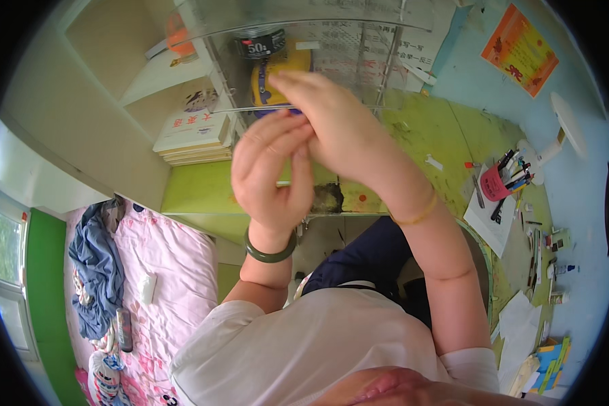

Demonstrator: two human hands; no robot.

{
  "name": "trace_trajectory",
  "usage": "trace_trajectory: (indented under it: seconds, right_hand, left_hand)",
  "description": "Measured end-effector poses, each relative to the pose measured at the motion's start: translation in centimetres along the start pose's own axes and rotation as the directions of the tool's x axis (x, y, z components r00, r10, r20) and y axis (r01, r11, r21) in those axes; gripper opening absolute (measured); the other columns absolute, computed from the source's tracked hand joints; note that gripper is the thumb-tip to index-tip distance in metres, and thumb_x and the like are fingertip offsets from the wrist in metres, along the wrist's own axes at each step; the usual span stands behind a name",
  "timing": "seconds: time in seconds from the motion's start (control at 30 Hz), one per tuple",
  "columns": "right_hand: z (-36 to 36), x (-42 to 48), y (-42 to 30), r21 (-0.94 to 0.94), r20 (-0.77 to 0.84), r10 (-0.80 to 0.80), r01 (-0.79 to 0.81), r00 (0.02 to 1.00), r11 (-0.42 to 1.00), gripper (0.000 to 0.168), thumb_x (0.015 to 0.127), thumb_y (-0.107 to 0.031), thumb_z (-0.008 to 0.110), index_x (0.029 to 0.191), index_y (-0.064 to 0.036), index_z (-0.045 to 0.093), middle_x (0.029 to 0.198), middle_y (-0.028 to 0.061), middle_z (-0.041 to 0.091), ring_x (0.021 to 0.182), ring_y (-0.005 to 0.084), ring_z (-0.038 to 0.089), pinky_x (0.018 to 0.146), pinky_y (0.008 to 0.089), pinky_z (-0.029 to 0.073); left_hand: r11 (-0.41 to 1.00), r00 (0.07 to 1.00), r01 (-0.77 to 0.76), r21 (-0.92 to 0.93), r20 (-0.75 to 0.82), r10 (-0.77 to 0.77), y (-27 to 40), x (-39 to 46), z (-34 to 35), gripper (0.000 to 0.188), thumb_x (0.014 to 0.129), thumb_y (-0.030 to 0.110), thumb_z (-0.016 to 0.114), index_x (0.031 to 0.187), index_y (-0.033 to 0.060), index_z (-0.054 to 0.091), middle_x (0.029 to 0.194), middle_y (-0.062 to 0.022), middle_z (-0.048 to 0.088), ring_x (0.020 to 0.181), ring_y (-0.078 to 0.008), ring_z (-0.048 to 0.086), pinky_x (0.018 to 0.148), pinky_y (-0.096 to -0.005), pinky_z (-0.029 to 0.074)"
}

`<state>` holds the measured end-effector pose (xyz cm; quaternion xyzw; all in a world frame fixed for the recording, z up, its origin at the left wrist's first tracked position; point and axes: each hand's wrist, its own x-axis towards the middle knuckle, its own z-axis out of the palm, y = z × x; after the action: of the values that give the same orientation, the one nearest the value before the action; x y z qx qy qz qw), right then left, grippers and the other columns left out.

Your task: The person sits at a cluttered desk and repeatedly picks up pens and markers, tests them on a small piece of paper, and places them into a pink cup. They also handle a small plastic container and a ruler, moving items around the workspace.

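Observation:
My left hand (271, 172), with a dark green bangle (270, 254) at its wrist, is raised with fingers curled. Its fingertips meet the palm side of my right hand (335, 122). The right hand stretches up and left, fingers nearly straight and close together, with a yellowish band (416, 213) further down the forearm. I see no object in either hand, but the spot where they meet is hidden. Behind them stands a clear plastic organizer (345, 56), holding a dark-labelled jar (260, 43) and a yellow and purple pouch (284, 76), partly covered by my right fingers.
A green desk (421, 127) runs beneath and to the right. On it stand a pink pen cup (495, 182), a white lamp (533, 157) and papers (492, 223). Left are stacked books (193, 132) on a shelf and a bed (177, 274) with crumpled blue clothing (96, 269).

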<state>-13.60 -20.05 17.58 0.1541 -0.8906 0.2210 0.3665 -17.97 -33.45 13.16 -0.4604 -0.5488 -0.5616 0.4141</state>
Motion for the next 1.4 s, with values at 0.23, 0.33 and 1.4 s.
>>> trace_trajectory:
  seconds: [0.23, 0.33, 1.4]
  right_hand:
    - [-7.8, -11.3, -3.0, 0.260, -0.019, 0.201, -0.190, 0.979, 0.947, 0.055, 0.076, -0.003, 0.071, 0.131, -0.005, 0.064, 0.116, 0.0146, 0.071, 0.106, 0.0365, 0.068, 0.090, 0.0422, 0.055]
    - [-10.2, -16.6, -3.9, 0.242, -0.169, 0.366, -0.322, 0.915, 0.915, 0.047, 0.076, -0.003, 0.070, 0.122, -0.004, 0.066, 0.105, 0.0155, 0.072, 0.096, 0.0374, 0.068, 0.081, 0.0420, 0.055]
    - [-32.9, -43.8, 4.2, 0.304, -0.595, 0.795, -0.883, 0.117, 0.358, 0.056, 0.086, -0.002, 0.071, 0.139, -0.008, 0.055, 0.090, 0.0093, 0.068, 0.079, 0.0175, 0.068, 0.068, 0.0313, 0.055]
  left_hand:
    - [0.903, 0.974, -0.009, -0.430, 0.202, 0.106, 7.7, -3.1, 5.2, 0.010, 0.081, 0.008, 0.068, 0.089, 0.0041, 0.071, 0.095, -0.0104, 0.070, 0.087, -0.0299, 0.065, 0.079, -0.0393, 0.053]
    - [0.811, 0.928, 0.042, -0.584, 0.324, 0.185, 10.9, -4.5, 8.7, 0.009, 0.085, 0.008, 0.063, 0.089, 0.0014, 0.068, 0.092, -0.0121, 0.067, 0.084, -0.0292, 0.063, 0.077, -0.0390, 0.051]
    - [0.827, 0.800, 0.406, -0.388, 0.589, -0.117, 15.9, -12.4, 39.5, 0.095, 0.073, 0.017, 0.090, 0.148, -0.0055, 0.038, 0.149, -0.0228, 0.048, 0.127, -0.0363, 0.053, 0.105, -0.0471, 0.046]
